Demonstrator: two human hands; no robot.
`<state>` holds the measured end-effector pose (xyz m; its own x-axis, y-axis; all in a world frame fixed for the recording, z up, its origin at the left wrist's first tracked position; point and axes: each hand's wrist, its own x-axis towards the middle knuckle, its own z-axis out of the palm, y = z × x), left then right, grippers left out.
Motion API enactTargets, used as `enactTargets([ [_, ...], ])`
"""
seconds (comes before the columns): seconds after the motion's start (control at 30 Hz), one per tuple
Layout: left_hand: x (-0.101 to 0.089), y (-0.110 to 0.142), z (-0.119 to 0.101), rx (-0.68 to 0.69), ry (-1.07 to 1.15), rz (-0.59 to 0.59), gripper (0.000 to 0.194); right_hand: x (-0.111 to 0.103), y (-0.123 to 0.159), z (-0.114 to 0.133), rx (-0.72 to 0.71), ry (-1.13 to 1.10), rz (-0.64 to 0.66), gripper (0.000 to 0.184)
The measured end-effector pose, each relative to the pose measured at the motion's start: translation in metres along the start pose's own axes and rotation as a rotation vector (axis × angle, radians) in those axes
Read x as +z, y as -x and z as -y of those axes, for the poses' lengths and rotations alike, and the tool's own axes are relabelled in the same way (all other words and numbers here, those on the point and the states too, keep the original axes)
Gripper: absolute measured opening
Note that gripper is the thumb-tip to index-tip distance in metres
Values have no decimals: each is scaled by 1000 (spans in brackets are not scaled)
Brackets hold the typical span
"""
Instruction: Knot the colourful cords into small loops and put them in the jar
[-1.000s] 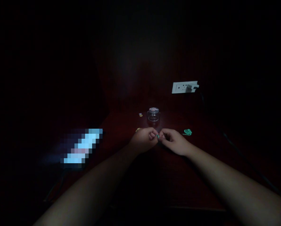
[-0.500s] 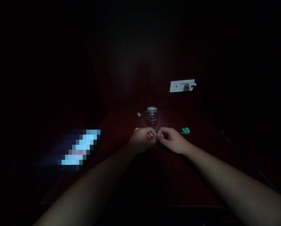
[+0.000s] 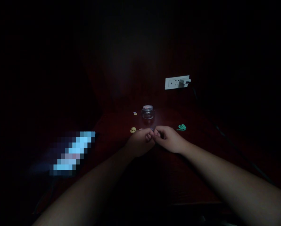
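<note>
My left hand [image 3: 140,142] and my right hand [image 3: 168,138] meet over the dark red table [image 3: 168,175], fingers curled and fingertips touching. Both are closed in a pinch on a thin green rubber band, which the fingers now hide. Just beyond the left knuckles lies a little heap of yellow bands [image 3: 133,130]. Pink and purple bits show partly behind the hands. To the right, a pile of green bands [image 3: 182,127] rests with one end trailing left. Behind the hands stands a small clear jar [image 3: 147,112] with a patterned lid.
Two small rings [image 3: 135,113] lie left of the jar. A lit, pixelated screen [image 3: 73,153] is at the left. On the back wall is a white socket plate [image 3: 173,82] with a charger plugged in. A dark cable [image 3: 239,152] runs along the right.
The view has shifted slightly, so the table things sit further left. The green strand that showed between my fingertips is now hidden, and the hands are pressed closer together.
</note>
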<state>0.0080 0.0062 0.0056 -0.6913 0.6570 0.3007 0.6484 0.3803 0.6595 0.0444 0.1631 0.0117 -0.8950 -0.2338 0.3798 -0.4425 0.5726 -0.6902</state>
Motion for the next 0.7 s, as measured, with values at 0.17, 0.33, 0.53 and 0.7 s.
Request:
enactTargets([
  [0.17,-2,3,-10,93,76,95,8,-1,7,11,-72,85,22,12],
  [0.33,-3,5,-9,78,111,125,12,0,8,18,-121,109,30,11],
  [0.53,-4,0,-10,63,105,124,13,1,4,10,-83,115,-8,12],
  [0.7,-4,-3,-10,-49,128,18,8,2,1,5,-13,74,-92,8],
])
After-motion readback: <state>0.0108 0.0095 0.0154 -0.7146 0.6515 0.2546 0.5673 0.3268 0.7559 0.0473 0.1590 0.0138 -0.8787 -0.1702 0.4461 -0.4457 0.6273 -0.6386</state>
